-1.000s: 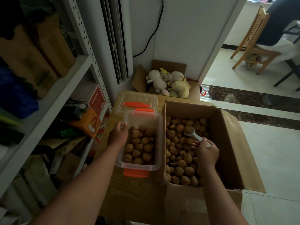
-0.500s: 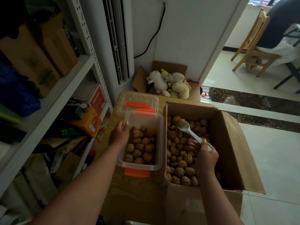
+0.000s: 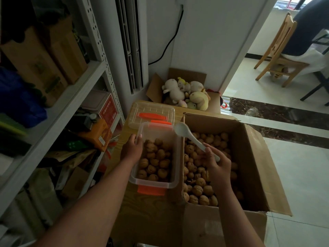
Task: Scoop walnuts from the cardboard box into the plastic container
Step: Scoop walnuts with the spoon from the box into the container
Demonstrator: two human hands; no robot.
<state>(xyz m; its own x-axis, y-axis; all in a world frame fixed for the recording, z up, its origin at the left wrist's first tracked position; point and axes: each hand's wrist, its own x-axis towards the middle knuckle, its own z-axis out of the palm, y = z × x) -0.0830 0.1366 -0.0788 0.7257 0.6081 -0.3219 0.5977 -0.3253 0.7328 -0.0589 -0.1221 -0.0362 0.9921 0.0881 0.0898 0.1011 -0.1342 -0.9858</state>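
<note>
An open cardboard box (image 3: 252, 157) holds many walnuts (image 3: 197, 189). To its left, on a wooden surface, stands a clear plastic container (image 3: 170, 182) with orange clips, about half full of walnuts. My left hand (image 3: 131, 148) grips the container's left rim. My right hand (image 3: 218, 166) holds a white plastic spoon (image 3: 187, 135) by the handle. The spoon's bowl is tipped over the container's far right corner and looks empty.
The container's clear lid (image 3: 151, 113) lies just behind it. A box of plush toys (image 3: 187, 93) sits beyond. Metal shelving (image 3: 74, 97) with cartons lines the left. On the right, tiled floor leads to a wooden chair (image 3: 277, 56).
My right hand lifted the spoon out of the cardboard box and swung it left over the container's far corner. The walnut seen on the spoon earlier is gone from it. My left hand stayed put.
</note>
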